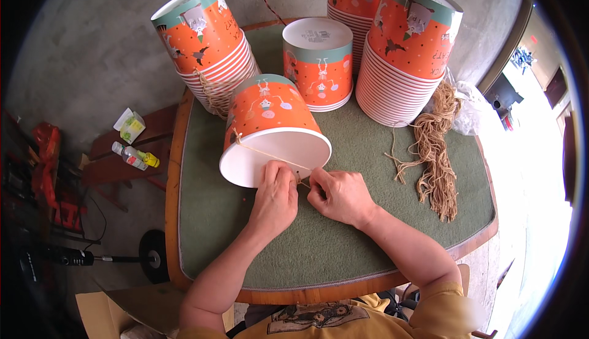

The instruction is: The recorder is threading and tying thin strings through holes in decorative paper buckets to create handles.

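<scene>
An orange paper bucket (261,113) with a teal band and printed figures lies tilted on its side, its white mouth facing me. A tan twine (267,152) runs across that mouth from a knot at the left of the rim to my hands at the lower right. My left hand (275,196) is closed on the rim, its fingertips close to the twine's end. Just to its right, my right hand (340,195) pinches the twine where it passes the rim. The fingers partly hide the exact grip and the hole.
Nested stacks of like buckets stand at the back left (205,38) and back right (408,50), with a shorter one (318,63) between. A twine bundle (437,161) lies on the right of the green-topped table (362,250). Bottles (130,155) rest on a bench at left.
</scene>
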A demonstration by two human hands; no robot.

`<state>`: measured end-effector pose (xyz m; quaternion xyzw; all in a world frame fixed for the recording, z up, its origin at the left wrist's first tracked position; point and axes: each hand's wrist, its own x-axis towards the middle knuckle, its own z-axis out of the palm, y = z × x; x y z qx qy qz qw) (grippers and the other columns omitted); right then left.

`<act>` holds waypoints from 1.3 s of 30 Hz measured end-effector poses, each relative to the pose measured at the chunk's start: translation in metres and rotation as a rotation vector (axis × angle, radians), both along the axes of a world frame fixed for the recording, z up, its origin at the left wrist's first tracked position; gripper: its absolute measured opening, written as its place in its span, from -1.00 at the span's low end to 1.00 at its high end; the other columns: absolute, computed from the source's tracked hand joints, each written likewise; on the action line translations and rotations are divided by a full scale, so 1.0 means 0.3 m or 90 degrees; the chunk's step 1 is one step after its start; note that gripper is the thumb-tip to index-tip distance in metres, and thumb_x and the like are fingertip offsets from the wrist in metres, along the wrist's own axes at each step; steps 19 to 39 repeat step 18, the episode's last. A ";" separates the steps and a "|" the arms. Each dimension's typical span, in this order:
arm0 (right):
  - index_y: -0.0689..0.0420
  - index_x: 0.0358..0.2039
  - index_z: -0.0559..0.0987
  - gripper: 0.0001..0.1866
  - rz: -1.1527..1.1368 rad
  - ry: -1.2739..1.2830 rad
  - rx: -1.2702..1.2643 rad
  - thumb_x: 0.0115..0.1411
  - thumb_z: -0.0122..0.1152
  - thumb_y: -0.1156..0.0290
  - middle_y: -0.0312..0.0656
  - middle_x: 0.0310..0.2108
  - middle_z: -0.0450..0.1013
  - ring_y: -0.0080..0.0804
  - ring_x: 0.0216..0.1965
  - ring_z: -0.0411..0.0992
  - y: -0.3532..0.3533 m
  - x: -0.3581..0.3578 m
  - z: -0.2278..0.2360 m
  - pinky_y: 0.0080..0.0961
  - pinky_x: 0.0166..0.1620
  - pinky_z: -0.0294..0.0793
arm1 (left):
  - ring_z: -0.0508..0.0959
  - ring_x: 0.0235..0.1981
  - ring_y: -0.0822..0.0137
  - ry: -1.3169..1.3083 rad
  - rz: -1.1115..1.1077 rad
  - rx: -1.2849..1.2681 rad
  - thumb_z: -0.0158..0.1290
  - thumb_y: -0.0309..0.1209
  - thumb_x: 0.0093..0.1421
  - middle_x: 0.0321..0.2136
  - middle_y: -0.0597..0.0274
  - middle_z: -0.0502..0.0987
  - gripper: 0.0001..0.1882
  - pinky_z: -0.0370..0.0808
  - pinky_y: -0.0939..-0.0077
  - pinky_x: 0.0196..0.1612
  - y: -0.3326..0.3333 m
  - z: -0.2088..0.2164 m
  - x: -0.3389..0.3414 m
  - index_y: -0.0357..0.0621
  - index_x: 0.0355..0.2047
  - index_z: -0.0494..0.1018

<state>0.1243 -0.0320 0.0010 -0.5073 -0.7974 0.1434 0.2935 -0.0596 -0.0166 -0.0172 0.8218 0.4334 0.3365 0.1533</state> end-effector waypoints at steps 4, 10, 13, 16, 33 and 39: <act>0.12 -0.42 0.45 -0.83 0.012 -0.014 0.008 0.14 0.15 0.29 -0.12 -0.66 0.48 -0.12 -0.60 0.52 -0.001 -0.003 0.004 -0.18 -0.49 0.53 | 0.37 -0.10 -0.12 0.000 0.001 0.009 0.00 -0.71 0.05 -0.19 -0.08 0.28 -0.79 0.39 0.06 -0.04 -0.001 0.001 0.002 -0.34 -0.29 0.27; 0.08 -0.43 0.48 -0.89 -0.010 -0.043 -0.004 0.07 0.21 0.36 -0.16 -0.65 0.49 -0.16 -0.62 0.50 -0.003 -0.003 -0.002 -0.25 -0.50 0.52 | 0.37 -0.10 -0.12 -0.004 0.001 0.002 0.00 -0.71 0.05 -0.19 -0.07 0.28 -0.79 0.39 0.06 -0.03 -0.001 0.001 0.003 -0.34 -0.28 0.27; 0.08 -0.44 0.46 -0.88 -0.020 -0.047 -0.003 0.07 0.21 0.36 -0.16 -0.66 0.48 -0.16 -0.62 0.50 -0.002 -0.006 -0.002 -0.24 -0.51 0.51 | 0.37 -0.10 -0.13 0.001 0.003 0.000 0.00 -0.69 0.09 -0.19 -0.08 0.29 -0.80 0.39 0.06 -0.04 -0.004 0.006 0.003 -0.35 -0.28 0.26; 0.09 -0.44 0.43 -0.86 -0.026 -0.034 0.011 0.07 0.21 0.36 -0.16 -0.67 0.46 -0.16 -0.62 0.50 -0.001 -0.006 -0.008 -0.23 -0.51 0.51 | 0.38 -0.09 -0.13 -0.008 0.009 -0.023 -0.01 -0.66 0.13 -0.17 -0.09 0.30 -0.82 0.39 0.06 -0.03 0.000 0.003 0.000 -0.34 -0.27 0.26; 0.08 -0.44 0.44 -0.87 -0.028 -0.038 0.005 0.07 0.21 0.36 -0.16 -0.66 0.47 -0.16 -0.62 0.50 0.000 -0.005 -0.009 -0.24 -0.51 0.51 | 0.37 -0.07 -0.13 0.002 0.025 -0.043 -0.01 -0.63 0.16 -0.14 -0.10 0.30 -0.84 0.38 0.06 -0.02 0.000 0.007 -0.004 -0.32 -0.25 0.28; 0.08 -0.44 0.44 -0.87 -0.028 -0.038 0.005 0.07 0.21 0.36 -0.16 -0.66 0.47 -0.16 -0.62 0.50 0.000 -0.005 -0.009 -0.24 -0.51 0.51 | 0.37 -0.07 -0.13 0.002 0.025 -0.043 -0.01 -0.63 0.16 -0.14 -0.10 0.30 -0.84 0.38 0.06 -0.02 0.000 0.007 -0.004 -0.32 -0.25 0.28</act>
